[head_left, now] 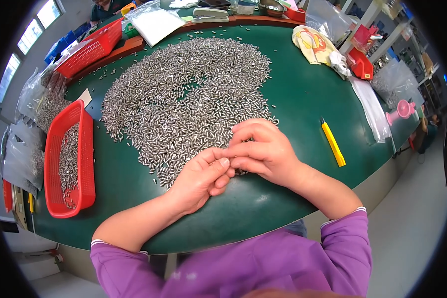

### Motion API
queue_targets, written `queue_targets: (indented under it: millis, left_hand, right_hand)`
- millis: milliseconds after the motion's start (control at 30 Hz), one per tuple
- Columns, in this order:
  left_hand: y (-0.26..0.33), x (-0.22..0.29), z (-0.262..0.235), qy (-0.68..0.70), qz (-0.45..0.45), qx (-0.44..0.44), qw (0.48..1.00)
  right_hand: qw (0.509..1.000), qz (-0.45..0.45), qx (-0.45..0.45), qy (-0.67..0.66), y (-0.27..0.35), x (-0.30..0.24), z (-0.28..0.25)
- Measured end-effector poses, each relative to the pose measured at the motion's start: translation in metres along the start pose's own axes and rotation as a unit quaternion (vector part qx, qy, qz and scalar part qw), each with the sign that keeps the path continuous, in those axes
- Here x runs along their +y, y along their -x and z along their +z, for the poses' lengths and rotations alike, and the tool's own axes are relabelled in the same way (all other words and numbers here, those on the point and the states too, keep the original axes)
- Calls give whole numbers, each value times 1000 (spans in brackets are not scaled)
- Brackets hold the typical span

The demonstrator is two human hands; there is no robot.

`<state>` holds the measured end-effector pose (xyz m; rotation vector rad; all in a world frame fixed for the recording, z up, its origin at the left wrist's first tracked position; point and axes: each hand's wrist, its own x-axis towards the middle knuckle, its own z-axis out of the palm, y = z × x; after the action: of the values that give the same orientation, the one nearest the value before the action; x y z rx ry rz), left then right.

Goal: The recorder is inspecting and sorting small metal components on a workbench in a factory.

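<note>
A large heap of small silver metal pins [188, 94] covers the middle of the green table [303, 99]. My left hand [201, 179] and my right hand [263, 151] meet at the heap's near edge, fingertips pinched together over a few pins. What lies between the fingers is too small to make out. Both forearms come up from purple sleeves at the lower edge.
A red basket [67, 161] holding pins stands at the left, another red basket [92, 47] at the back left. A yellow utility knife [333, 143] lies right of my hands. Plastic bags, a stapler [209, 15] and a folded cloth [313, 44] line the far edge.
</note>
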<state>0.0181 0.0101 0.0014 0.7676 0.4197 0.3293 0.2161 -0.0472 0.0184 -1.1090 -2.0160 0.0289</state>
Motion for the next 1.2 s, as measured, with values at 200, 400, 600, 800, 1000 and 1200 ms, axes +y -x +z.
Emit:
queue_targets:
  millis: [200, 400, 600, 800, 1000, 1200]
  left_hand:
    - [-1, 2, 2, 42, -17, 43, 998]
    - [0, 3, 3, 33, -16, 54, 998]
    - [1, 2, 3, 27, 0, 48, 999]
    - [-1, 0, 1, 29, -1, 33, 999]
    - [1, 0, 1, 30, -2, 32, 999]
    - [0, -1, 3, 10, 1, 47, 999]
  right_hand:
    - [985, 128, -77, 87, 10, 18, 4]
    - [987, 114, -69, 88, 5, 20, 10]
    - [982, 144, -52, 110, 0, 14, 0]
    - [974, 184, -87, 98, 5, 14, -4]
    - [977, 156, -76, 121, 3, 15, 3]
    - [998, 55, -4, 4, -4, 0, 2]
